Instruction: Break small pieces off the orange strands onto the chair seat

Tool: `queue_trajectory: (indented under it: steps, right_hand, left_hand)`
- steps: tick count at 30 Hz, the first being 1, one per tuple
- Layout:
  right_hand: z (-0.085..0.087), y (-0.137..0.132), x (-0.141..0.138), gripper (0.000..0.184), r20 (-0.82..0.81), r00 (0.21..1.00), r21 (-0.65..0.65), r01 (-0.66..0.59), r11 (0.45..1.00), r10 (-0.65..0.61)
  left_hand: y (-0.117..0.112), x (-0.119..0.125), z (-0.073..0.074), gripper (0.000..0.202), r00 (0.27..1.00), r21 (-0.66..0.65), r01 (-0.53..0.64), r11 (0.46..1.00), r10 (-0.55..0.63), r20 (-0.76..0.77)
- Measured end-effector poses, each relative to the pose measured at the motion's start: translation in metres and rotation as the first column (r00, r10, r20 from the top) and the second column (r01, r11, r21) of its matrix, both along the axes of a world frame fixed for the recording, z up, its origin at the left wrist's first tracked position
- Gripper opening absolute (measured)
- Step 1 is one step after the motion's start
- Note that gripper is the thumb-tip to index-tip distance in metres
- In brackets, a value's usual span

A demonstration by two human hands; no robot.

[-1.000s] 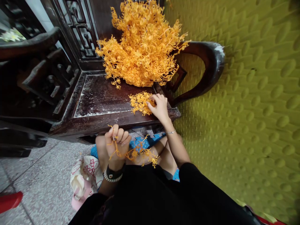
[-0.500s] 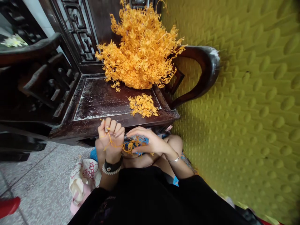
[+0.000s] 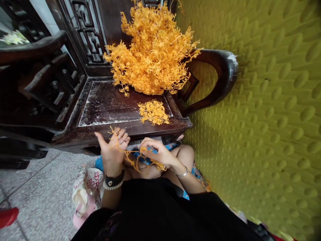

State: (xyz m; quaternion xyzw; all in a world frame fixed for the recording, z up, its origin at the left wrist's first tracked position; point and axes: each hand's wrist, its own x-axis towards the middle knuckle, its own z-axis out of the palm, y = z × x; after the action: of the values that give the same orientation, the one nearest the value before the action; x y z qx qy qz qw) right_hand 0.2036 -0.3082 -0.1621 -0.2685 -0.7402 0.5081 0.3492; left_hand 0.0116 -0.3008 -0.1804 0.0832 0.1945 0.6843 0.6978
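A thin branching orange sprig (image 3: 129, 155), apparently of artificial flowers, stretches between my two hands over my lap. My left hand (image 3: 114, 150) is turned palm up; its thumb sticks out to the side while the curled fingers hold the sprig's upper end. Bent fingers of my right hand (image 3: 156, 152) pinch the flowered part, and their tips are partly hidden. Beyond the hands, a small pile of orange flower heads (image 3: 154, 112) lies on the dark wooden chair seat (image 3: 107, 103). Behind it rises a large heap of orange sprigs (image 3: 152, 53).
A curved wooden armrest (image 3: 225, 70) stands at the right, beside a bumpy yellow-green surface (image 3: 276, 117). Another carved chair (image 3: 37, 87) is at the left. A white-and-pink cloth bag (image 3: 86, 190) sits on the speckled floor (image 3: 47, 187), and a red object (image 3: 8, 217) shows at the lower left.
My left thumb has swung outward and its fingers have loosened a little. My right hand has closed from a spread pose onto the sprig. The pile and heap look unchanged.
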Motion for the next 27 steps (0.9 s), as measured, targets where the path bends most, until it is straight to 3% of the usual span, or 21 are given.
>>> queue_trajectory:
  steps: [2,4,6,8,9,11,14,16,19,22,27]
  right_hand:
    - [0.000,0.001,0.001,0.025,-0.036,0.999,-0.094,-0.004,0.996,0.001]
    - [-0.001,0.002,0.000,0.029,-0.039,0.999,-0.176,0.013,0.984,-0.020]
    - [-0.003,0.002,-0.002,0.031,-0.001,0.998,-0.196,0.060,0.979,-0.062]
    - [-0.005,0.002,-0.005,0.033,0.054,0.995,-0.159,0.096,0.983,-0.088]
    - [-0.006,0.002,-0.007,0.033,0.080,0.992,-0.135,0.103,0.985,-0.093]
    - [-0.007,0.002,-0.010,0.033,0.124,0.989,-0.090,0.094,0.992,-0.082]
    - [-0.007,0.002,-0.011,0.028,0.153,0.986,-0.005,0.065,0.998,-0.063]
    - [-0.004,0.001,-0.010,0.022,0.154,0.985,0.060,0.071,0.996,-0.080]
    - [0.000,-0.001,-0.006,0.020,0.150,0.982,0.099,0.101,0.990,-0.115]
    - [0.005,-0.004,-0.002,0.023,0.147,0.985,0.016,0.086,0.996,-0.088]
    - [0.010,-0.004,0.006,0.032,0.121,0.991,-0.177,-0.039,0.984,0.061]
  left_hand:
    - [-0.003,-0.008,-0.010,0.069,0.983,-0.080,-0.072,0.994,0.057,-0.175]
    - [-0.009,-0.011,-0.016,0.062,0.892,-0.095,-0.289,0.953,0.232,-0.388]
    - [-0.021,-0.009,-0.016,0.040,0.665,0.063,-0.568,0.820,0.503,-0.552]
    - [-0.036,-0.004,-0.008,0.021,0.384,0.330,-0.673,0.662,0.694,-0.609]
    - [-0.043,-0.001,-0.002,0.018,0.289,0.458,-0.621,0.636,0.729,-0.620]
    - [-0.053,0.005,0.010,0.016,0.191,0.610,-0.354,0.709,0.693,-0.695]
    - [-0.053,0.012,0.023,0.033,0.051,0.531,0.074,0.844,0.529,-0.847]
    - [-0.046,0.014,0.023,0.039,-0.038,0.439,0.183,0.880,0.452,-0.891]
    - [-0.036,0.011,0.016,0.025,-0.034,0.381,0.251,0.890,0.401,-0.915]
    - [-0.035,0.006,0.010,0.018,0.018,0.354,0.289,0.889,0.365,-0.931]
    - [-0.040,0.008,0.009,0.009,0.185,0.330,0.202,0.922,0.295,-0.937]
